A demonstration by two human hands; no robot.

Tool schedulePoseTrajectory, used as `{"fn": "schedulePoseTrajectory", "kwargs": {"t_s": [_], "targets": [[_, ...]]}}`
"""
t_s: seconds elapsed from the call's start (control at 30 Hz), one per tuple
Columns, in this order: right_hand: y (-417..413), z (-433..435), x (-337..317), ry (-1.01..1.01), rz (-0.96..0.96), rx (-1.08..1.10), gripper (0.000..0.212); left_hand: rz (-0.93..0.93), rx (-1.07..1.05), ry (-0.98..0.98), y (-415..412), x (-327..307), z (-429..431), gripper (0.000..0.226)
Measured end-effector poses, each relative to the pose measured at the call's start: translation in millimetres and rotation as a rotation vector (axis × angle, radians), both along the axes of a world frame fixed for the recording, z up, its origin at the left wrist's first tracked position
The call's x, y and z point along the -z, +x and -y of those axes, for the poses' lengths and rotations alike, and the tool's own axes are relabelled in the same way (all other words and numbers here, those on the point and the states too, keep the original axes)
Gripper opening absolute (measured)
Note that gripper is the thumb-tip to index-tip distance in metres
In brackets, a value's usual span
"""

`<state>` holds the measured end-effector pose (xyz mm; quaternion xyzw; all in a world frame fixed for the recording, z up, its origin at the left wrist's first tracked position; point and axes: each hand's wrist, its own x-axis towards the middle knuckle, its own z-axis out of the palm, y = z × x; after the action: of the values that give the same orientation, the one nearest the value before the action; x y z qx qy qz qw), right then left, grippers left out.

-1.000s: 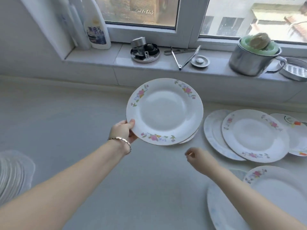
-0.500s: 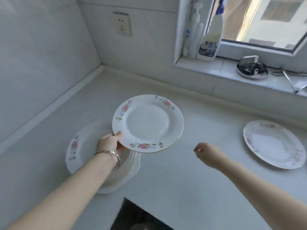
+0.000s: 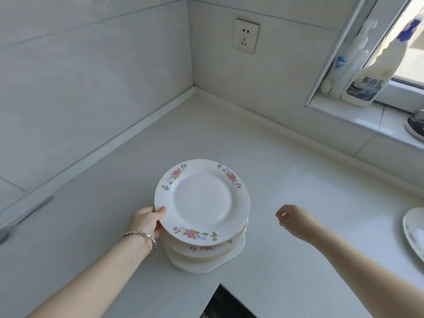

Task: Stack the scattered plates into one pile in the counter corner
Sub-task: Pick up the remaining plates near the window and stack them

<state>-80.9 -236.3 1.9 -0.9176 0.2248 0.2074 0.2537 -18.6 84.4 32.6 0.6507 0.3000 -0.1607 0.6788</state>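
A white plate with pink flowers on its rim (image 3: 202, 201) lies level right on top of the pile of plates (image 3: 206, 255) on the white counter, near the corner. My left hand (image 3: 146, 221), with a bracelet on its wrist, grips this plate's left rim, thumb on top. I cannot tell whether the plate rests on the pile or hovers just over it. My right hand (image 3: 292, 220) hangs in the air to the right of the pile, fingers loosely curled, holding nothing. Another flowered plate (image 3: 414, 230) lies at the right edge, partly cut off.
The counter corner (image 3: 192, 88) sits between two tiled walls, with a wall socket (image 3: 246, 35) above. Cleaner bottles (image 3: 367, 74) stand on the window sill at the right. A dark opening (image 3: 227, 304) cuts into the counter's front edge below the pile.
My left hand carried the flowered plate leftward from the scattered plates to the pile and lowered it onto the pile's top. The view swung left toward the corner. My right hand stayed empty.
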Motion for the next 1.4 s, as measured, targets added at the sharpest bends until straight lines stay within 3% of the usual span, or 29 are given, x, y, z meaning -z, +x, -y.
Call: {"fn": "schedulePoseTrajectory", "kwargs": {"t_s": [0.13, 0.23, 0.43, 0.77, 0.93, 1.03, 1.1, 1.17, 1.27, 1.4], "targets": [[6.0, -6.5, 0.3, -0.005, -0.004, -0.022, 0.022, -0.059, 0.063, 0.061, 3.1, 8.7, -4.6, 0.022], [2.8, -7.3, 3.0, -0.019, -0.021, -0.023, 0.022, -0.06, 0.205, 0.26, 3.6, 8.8, -4.8, 0.022], [-10.2, -2.9, 10.4, -0.019, -0.037, -0.012, 0.028, -0.055, 0.593, 0.719, -0.9, 3.7, -9.3, 0.043], [-19.3, -7.1, 13.0, -0.034, -0.044, -0.031, 0.028, -0.114, 0.823, 1.007, 1.8, -3.0, -9.8, 0.046], [-20.2, -15.9, 13.8, -0.018, -0.041, -0.027, 0.028, -0.031, 0.957, 1.298, 1.3, -4.7, -3.1, 0.045], [-26.7, -16.9, 14.3, -0.014, -0.042, -0.007, 0.027, 0.057, 0.929, 1.471, -3.9, -10.9, 6.9, 0.047], [-34.1, -15.4, 15.3, -0.01, -0.052, 0.013, 0.028, 0.349, 0.887, 1.546, -6.4, -17.3, 21.3, 0.053], [-44.5, -11.7, 15.5, 0.002, -0.064, 0.044, 0.027, 0.666, 0.918, 1.457, -7.3, -18.6, 41.9, 0.042], [-65.1, -0.2, 16.5, 0.039, -0.061, 0.118, 0.023, 0.617, 1.068, 0.994, -11.1, -27.5, 91.1, 0.016], [-101.7, 34.3, 16.3, 0.062, -0.04, 0.24, 0.018, 0.568, 1.269, 0.839, -20.2, -20.5, 170.4, 0.011]]}}
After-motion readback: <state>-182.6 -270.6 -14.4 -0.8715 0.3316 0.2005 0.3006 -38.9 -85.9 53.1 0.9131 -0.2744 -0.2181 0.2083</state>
